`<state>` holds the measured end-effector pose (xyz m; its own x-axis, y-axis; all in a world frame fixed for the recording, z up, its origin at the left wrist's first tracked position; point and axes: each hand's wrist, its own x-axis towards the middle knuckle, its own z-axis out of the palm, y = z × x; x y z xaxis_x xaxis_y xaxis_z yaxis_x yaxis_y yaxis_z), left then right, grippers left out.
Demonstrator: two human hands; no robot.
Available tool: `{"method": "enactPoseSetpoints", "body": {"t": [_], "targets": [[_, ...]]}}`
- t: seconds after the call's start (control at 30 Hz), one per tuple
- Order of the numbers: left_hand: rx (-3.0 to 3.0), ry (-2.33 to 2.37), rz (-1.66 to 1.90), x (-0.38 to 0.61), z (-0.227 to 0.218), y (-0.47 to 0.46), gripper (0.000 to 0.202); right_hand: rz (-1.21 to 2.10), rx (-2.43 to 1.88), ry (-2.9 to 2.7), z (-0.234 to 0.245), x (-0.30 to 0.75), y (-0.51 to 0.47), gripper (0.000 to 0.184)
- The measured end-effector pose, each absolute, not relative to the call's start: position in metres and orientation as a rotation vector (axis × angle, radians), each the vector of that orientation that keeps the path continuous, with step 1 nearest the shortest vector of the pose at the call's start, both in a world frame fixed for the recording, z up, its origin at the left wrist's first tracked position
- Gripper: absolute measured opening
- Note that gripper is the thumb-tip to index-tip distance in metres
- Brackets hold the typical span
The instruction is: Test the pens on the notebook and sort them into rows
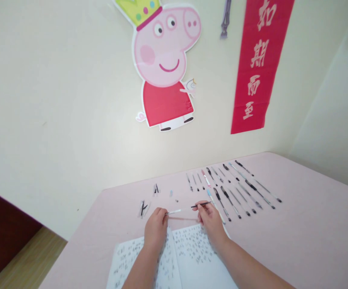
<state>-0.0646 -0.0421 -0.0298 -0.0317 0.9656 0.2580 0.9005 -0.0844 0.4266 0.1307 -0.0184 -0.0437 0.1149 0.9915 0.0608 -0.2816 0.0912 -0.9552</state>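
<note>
My left hand [156, 226] is closed around one end of a slim, whitish, pen-like stick [174, 211], which points to the right. Pinched in the fingers of my right hand [208, 218] is a thin dark pen part [194, 206], held nearly level; whether it is a refill or a whole pen I cannot tell. The two pieces are apart. Below both hands lies an open notebook [192, 267] with handwriting on its pages, partly covered by my forearms. A small dark piece [177, 200] and a small bluish piece [171, 193] lie beyond my hands.
Several pens [234, 206] and refills lie in two slanted rows on the pink tabletop [306, 233] at the right. Two small piles of pen parts, a nearer pile [143, 208] and a farther pile [156, 189], lie at the left. A wall [86, 120] rises behind the table.
</note>
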Motion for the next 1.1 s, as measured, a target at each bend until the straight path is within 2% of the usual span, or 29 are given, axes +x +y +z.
{"method": "enactPoseSetpoints", "body": {"t": [0.63,0.93,1.1], "targets": [[2.105,1.940,0.797,-0.0637,-0.0296,-0.0415,0.015,1.195,-0.995,-1.026,-0.0378,0.1304,-0.0210,0.041],[2.168,1.832,0.835,-0.0612,-0.0284,-0.0440,0.015,1.134,-0.988,-1.325,-0.0405,0.1282,-0.0212,0.028],[2.193,1.750,0.844,-0.0609,-0.0289,-0.0437,0.021,1.088,-0.961,-1.438,-0.0443,0.1276,-0.0210,0.027]]}}
